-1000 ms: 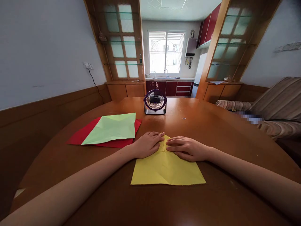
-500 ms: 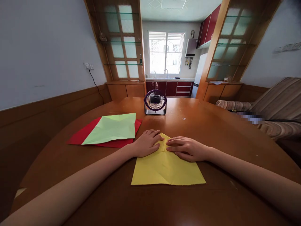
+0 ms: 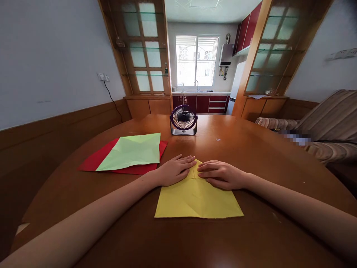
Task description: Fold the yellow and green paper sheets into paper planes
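A yellow paper sheet lies on the brown wooden table in front of me, its far corners folded in to a point. My left hand rests flat on the left folded flap, fingers together and pointing right. My right hand lies flat on the right flap, fingers pointing left. The fingertips of both hands nearly meet at the centre crease near the paper's tip. Neither hand grips anything.
A light green sheet lies on top of a red sheet at the left of the table. A small purple desk fan stands at the far middle. A striped sofa is at the right, walls at the left.
My left hand slid slightly back and forth along the left flap near the tip; the right hand stayed put. The camera view shifted a little.
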A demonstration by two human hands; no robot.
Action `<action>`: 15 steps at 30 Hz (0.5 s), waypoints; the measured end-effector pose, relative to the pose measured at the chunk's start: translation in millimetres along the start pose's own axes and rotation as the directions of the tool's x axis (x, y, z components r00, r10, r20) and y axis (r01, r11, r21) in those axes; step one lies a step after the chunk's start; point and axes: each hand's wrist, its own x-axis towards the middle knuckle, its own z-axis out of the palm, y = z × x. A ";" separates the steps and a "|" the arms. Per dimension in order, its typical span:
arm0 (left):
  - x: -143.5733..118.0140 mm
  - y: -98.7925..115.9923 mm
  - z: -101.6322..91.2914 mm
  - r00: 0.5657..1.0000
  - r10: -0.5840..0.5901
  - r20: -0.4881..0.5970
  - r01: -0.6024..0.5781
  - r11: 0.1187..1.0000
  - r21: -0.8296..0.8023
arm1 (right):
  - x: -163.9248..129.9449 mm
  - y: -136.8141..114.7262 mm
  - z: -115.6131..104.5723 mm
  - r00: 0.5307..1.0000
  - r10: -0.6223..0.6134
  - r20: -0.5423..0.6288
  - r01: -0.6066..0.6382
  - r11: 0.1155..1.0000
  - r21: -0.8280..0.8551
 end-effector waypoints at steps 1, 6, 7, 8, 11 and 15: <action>-0.1 -0.2 0.0 1.000 -0.001 0.004 0.001 1.000 0.004 | -0.1 0.7 0.2 1.000 0.001 -0.030 -0.001 1.000 0.018; -0.8 -0.6 1.0 1.000 0.014 -0.022 -0.013 1.000 0.008 | -1.0 2.7 1.0 0.996 0.021 -0.081 -0.014 0.996 0.090; -0.9 -0.5 1.2 0.999 0.022 -0.035 -0.022 1.000 0.007 | -1.1 2.4 1.0 0.997 0.027 -0.075 -0.019 0.995 0.096; -1.0 -0.3 1.3 0.998 0.032 -0.047 -0.032 0.999 0.006 | -1.1 2.0 1.0 0.997 0.031 -0.069 -0.024 0.995 0.098; -0.9 1.1 0.8 0.995 0.075 -0.072 -0.075 0.997 0.001 | -0.7 0.4 0.6 0.998 0.030 -0.055 -0.025 0.996 0.088; -0.6 3.6 -1.3 0.991 0.107 -0.077 -0.108 0.994 -0.005 | -0.3 -0.3 0.0 0.999 0.026 -0.038 -0.023 0.997 0.076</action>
